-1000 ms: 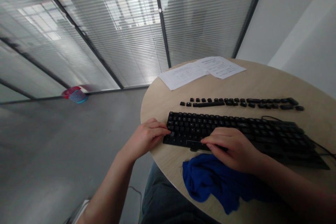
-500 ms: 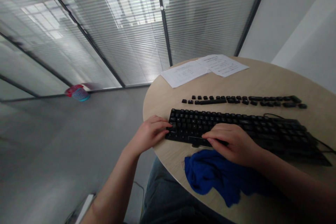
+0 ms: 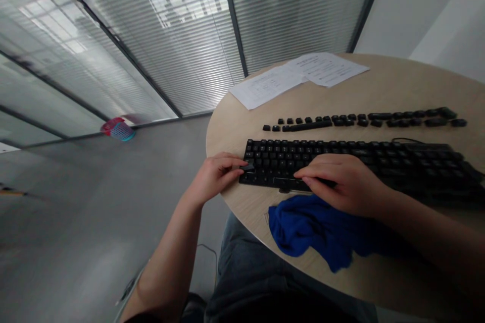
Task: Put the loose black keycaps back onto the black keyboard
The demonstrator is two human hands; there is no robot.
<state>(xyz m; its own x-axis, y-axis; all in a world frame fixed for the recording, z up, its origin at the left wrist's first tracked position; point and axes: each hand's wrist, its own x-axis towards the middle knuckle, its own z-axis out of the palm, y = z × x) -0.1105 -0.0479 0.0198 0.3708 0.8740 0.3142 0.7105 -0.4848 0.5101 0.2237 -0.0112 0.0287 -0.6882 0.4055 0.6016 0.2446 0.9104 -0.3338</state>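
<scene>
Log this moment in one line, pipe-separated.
left hand: at left end of keyboard | right hand: at keyboard front | loose keycaps: behind keyboard | blue cloth: near side

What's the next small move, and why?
I'd probably have the left hand ease the key at its fingertips straight up: it looks tilted at the keyboard's left end, the near row beside it is bare of keys, and loose keys already lie beyond. The right hand, at the near edge, could steady things.
</scene>
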